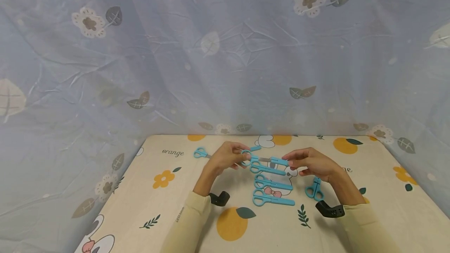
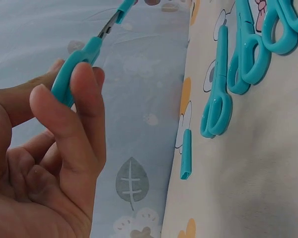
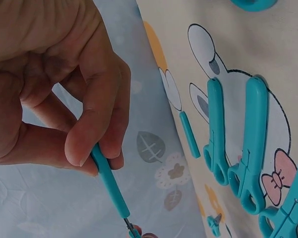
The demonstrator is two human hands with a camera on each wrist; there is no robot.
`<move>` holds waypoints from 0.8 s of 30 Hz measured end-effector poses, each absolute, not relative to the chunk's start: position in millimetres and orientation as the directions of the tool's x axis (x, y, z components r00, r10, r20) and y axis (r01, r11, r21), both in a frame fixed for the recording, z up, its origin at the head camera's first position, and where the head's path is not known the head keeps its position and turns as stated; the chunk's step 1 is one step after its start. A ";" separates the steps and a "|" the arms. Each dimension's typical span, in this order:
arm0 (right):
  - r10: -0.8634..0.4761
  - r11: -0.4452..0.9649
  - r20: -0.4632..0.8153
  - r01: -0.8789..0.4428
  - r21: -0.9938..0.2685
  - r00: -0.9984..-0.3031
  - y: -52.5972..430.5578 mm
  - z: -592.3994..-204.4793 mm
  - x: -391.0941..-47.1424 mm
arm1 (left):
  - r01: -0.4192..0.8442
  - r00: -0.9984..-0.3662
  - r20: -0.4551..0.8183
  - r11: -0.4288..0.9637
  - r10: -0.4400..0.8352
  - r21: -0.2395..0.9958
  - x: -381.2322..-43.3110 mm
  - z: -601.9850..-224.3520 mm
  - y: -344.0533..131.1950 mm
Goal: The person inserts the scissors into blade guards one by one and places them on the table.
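My left hand (image 1: 226, 156) pinches the light-blue handles of a pair of scissors (image 2: 64, 82) between thumb and fingers. Its grey blades show partly, pointing right toward a light-blue blade cap (image 3: 111, 187). That cap is pinched by the fingertips of my right hand (image 1: 314, 162), and the blade tips are inside its mouth. Both hands are raised above the table. Below them, several capped scissors (image 1: 273, 198) lie in a column, handles to the left. Beyond the hands rests a loose cap (image 2: 186, 156).
Uncapped scissors (image 1: 200, 152) lie left of my left hand, the blades partly behind it. Another pair of scissors (image 1: 315, 190) lies beneath my right wrist, handles toward me. The patterned tablecloth (image 1: 190, 190) ends at a hanging grey-blue curtain (image 1: 225, 69).
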State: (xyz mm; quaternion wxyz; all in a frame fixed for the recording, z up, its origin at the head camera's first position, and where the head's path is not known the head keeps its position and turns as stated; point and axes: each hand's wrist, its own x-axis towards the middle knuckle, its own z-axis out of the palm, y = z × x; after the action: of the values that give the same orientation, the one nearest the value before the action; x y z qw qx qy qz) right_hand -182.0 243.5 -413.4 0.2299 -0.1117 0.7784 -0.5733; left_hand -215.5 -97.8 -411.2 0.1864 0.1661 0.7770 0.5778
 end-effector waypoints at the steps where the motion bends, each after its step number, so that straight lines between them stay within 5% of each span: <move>1: -0.435 0.316 -0.232 0.094 -0.944 -0.870 243.2 -413.8 -182.3 | 0.045 -0.875 -0.095 0.275 0.475 0.960 -215.5 -411.5 -97.9; 24: -0.467 0.322 -0.196 0.041 -0.946 -0.862 233.5 -418.1 -182.6 | 0.041 -0.889 -0.085 0.263 0.450 0.964 -210.9 -416.8 -88.9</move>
State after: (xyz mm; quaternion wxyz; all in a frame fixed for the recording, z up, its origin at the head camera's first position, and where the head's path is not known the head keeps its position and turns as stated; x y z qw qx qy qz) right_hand -182.6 233.5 -418.1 0.2245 -0.1364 0.7812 -0.5662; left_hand -210.9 -88.9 -416.8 0.1744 0.1585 0.7754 0.5858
